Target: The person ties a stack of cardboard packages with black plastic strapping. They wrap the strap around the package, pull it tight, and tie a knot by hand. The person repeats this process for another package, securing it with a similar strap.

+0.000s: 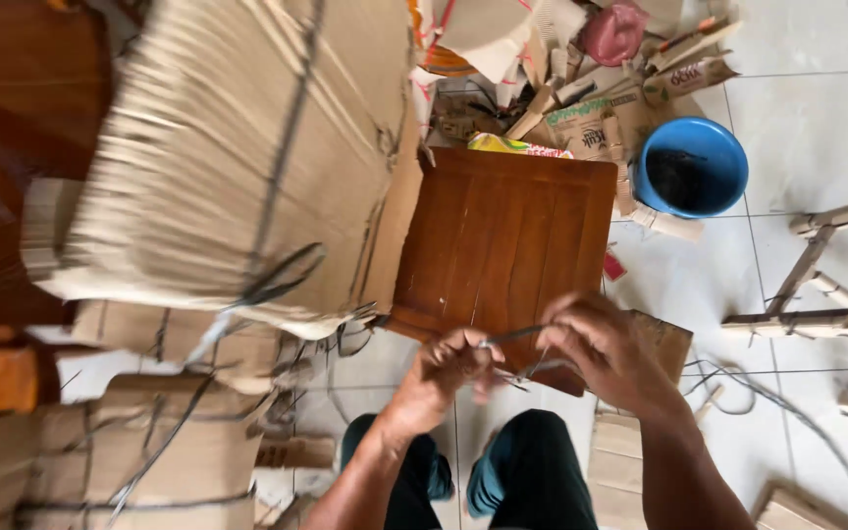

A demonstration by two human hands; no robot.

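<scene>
Thin wire (514, 336) (kinked) pinched between both hands' fingers (463, 355).

A floor of large pale tiles (817, 128) is seen in even daylight. A square wooden panel (503, 245) of reddish brown is laid on it. Left of the panel, bundled cardboard (238, 147) is stacked; right of it, a blue bucket (689, 167) is set; beyond it, cardboard scraps (581, 79) are heaped.

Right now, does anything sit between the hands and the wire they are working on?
Nothing visible does. The left hand and right hand both already pinch the thin wire in their fingers, above the brown wooden panel.
</scene>
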